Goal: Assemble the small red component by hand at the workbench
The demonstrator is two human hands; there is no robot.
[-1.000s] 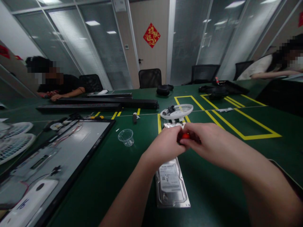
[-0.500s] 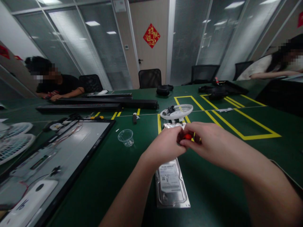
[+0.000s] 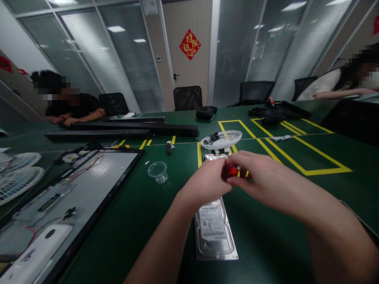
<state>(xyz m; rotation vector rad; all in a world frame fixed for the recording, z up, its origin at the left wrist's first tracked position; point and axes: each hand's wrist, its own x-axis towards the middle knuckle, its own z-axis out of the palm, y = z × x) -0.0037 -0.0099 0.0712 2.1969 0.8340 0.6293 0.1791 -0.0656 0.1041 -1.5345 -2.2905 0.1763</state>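
The left hand (image 3: 211, 173) and the right hand (image 3: 251, 167) met around a small, glossy red object (image 3: 233, 171); the hidden fingertips left unclear which one gripped it. Nearer the wearer, a flat, rectangular silver metal hard drive with a pale label (image 3: 215, 232) lay on the dark green table (image 3: 275, 244). Beyond the hands stood a shallow, oval white plastic basket (image 3: 232, 139) holding small dark parts. A clear plastic cup (image 3: 158, 173) stood left of them, between the hands and a large, black-framed grey panel (image 3: 103, 173).
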